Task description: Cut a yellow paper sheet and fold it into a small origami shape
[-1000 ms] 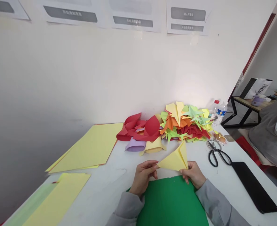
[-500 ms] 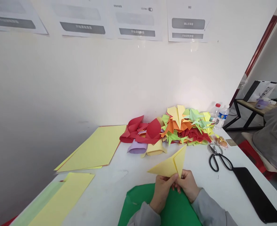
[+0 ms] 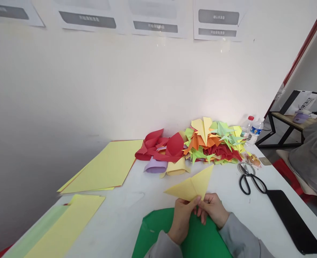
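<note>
A folded piece of yellow paper (image 3: 192,184), with two pointed wings spread left and right and a crease down its middle, is held up above the table. My left hand (image 3: 184,215) pinches its lower tip between thumb and fingers. Close against it, my right hand (image 3: 213,209) grips the same lower corner from the right, thumb on the near face. Both hands are over a green sheet (image 3: 158,225) at the table's front edge. Part of the paper's bottom is hidden behind the fingers.
Behind the hands lie red curled paper shapes (image 3: 174,147), purple and yellow rolls, and a pile of folded paper (image 3: 223,141). Yellow sheets (image 3: 107,168) and strips (image 3: 67,222) lie left. At right are scissors (image 3: 251,179), a black strip (image 3: 293,218) and bottles (image 3: 255,130).
The paper's open slit in the middle has closed into a flatter crease, and its left wing has shifted slightly left. Both hands keep their hold. The camera view has tilted down a little.
</note>
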`<act>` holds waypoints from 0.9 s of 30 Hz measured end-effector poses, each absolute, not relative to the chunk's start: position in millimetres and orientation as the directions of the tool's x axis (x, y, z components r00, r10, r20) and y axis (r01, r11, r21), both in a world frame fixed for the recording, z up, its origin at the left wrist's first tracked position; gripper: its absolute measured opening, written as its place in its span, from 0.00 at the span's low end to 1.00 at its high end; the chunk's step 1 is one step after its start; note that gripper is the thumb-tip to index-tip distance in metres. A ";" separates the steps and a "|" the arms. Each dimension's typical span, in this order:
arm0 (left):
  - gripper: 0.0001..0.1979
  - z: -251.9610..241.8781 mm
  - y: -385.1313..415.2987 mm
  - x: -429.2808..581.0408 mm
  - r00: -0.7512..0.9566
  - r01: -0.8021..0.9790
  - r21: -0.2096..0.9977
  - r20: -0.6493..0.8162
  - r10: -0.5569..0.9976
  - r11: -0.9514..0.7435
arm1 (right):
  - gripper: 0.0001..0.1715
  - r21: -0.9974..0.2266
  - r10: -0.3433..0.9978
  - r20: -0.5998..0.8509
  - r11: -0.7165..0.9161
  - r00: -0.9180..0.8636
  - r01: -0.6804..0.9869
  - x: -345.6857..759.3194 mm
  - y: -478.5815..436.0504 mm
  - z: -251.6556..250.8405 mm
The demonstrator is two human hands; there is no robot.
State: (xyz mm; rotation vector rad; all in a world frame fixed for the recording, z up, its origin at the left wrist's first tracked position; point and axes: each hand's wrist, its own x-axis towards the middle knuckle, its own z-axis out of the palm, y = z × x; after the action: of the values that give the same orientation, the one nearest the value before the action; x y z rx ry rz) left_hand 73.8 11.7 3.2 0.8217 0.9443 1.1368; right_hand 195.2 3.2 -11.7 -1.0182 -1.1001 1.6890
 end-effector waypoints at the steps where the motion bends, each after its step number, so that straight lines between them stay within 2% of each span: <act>1: 0.20 3.9 12.5 73.6 0.139 -0.356 0.908 -0.184 0.973 0.223 | 0.32 -0.943 0.934 -0.181 -0.254 -0.307 -0.217 195.5 3.1 -11.8; 14: 0.18 3.3 20.7 65.5 0.137 -0.302 0.929 -0.180 0.974 0.214 | 0.32 -0.925 0.911 -0.240 -0.319 -0.335 -0.206 192.9 0.6 -13.3; 21: 0.21 1.5 21.2 60.9 0.134 -0.260 0.949 -0.145 0.980 0.176 | 0.33 -0.945 0.925 -0.280 -0.313 -0.258 -0.097 190.9 -2.0 -16.6; 27: 0.17 3.9 20.0 58.4 0.214 -0.290 0.941 -0.114 0.970 0.175 | 0.33 -0.971 0.942 -0.230 -0.239 -0.246 -0.007 191.8 -4.8 -16.1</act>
State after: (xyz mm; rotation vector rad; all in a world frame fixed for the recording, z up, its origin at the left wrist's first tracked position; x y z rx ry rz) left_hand 58.4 20.0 3.9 0.9633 0.9086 1.0938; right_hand 191.8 -4.8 -16.1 -1.2291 -1.2383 1.5889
